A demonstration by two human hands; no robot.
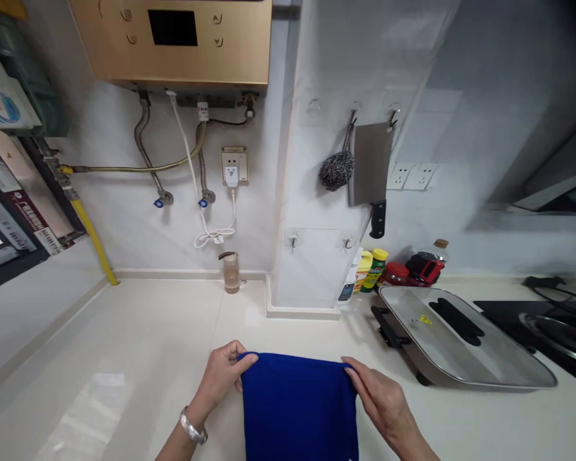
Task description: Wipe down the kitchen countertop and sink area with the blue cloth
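A blue cloth [298,410] is stretched between my two hands over the pale counter, its top edge nearly straight. My left hand [224,373], with a silver bracelet on the wrist, pinches the upper left corner between thumb and fingers. At the upper right corner my right hand [380,400] grips the cloth in the same way. The lower part of the cloth runs out of view at the bottom.
To the right stands an electric pan with a glass lid [465,339], beside a black cooktop [552,326]. A cleaver [370,166] and steel scrubber [336,170] hang on the pillar. A bottle [231,273] stands by the wall under a gold water heater [173,48].
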